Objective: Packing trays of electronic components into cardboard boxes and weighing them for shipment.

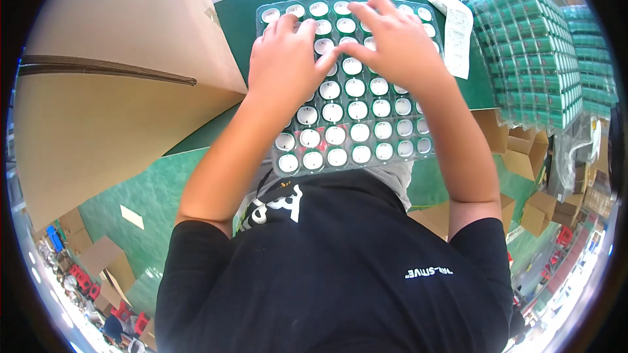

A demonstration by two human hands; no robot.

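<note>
Clear plastic tray with round white-topped pieces looks heavy and bendy; hold both sides. Left hand and right hand touch it, fingers spread, gripping nothing.

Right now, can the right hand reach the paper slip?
Probably yes: the right hand is over the clear tray, and the white paper slip lies just past the tray's right edge, uncovered, with no obstacle visible between.
</note>
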